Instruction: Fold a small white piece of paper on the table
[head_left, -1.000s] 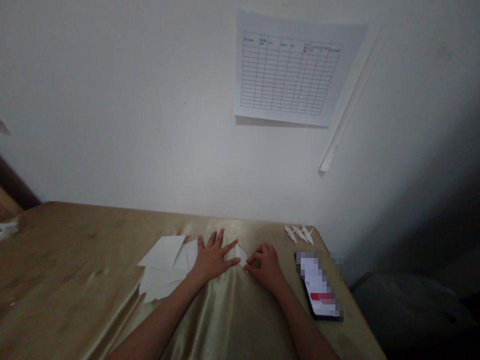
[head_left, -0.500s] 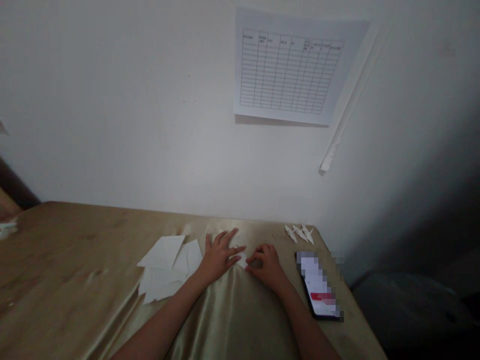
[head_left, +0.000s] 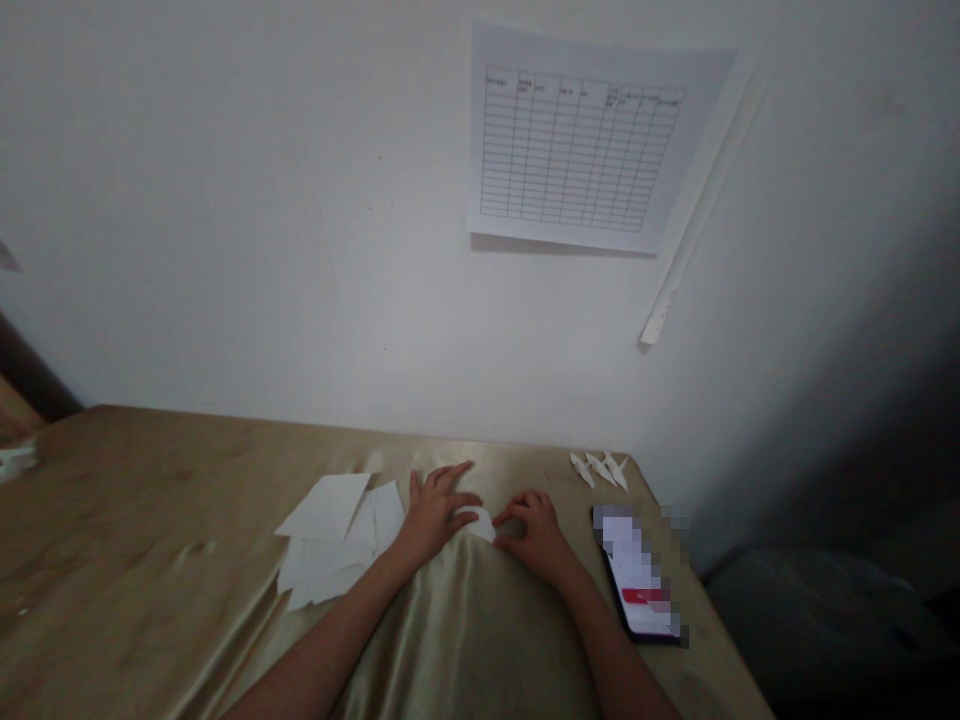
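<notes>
A small piece of folded white paper point(head_left: 481, 524) lies on the tabletop between my two hands. My left hand point(head_left: 436, 512) has its thumb and index finger at the paper's left edge, while its other fingers stretch forward, spread apart. At the right edge, the bent fingers and thumb of my right hand point(head_left: 534, 530) pinch a corner. The finer creases are too small to make out. Left of my left hand lies a loose pile of white paper sheets point(head_left: 330, 550). Several small folded paper figures point(head_left: 600, 470) sit in a row at the table's far right corner.
A phone point(head_left: 637, 575) with a lit, partly blurred screen rests near the right edge. Shiny gold-brown cloth point(head_left: 150, 500) covers the table, wrinkled in front of me. The wall behind carries a printed table sheet point(head_left: 577, 150) and a white strip point(head_left: 697, 215).
My left index finger has drawn back slightly toward the thumb, so more of the small paper shows. My right hand stays almost still at its corner.
</notes>
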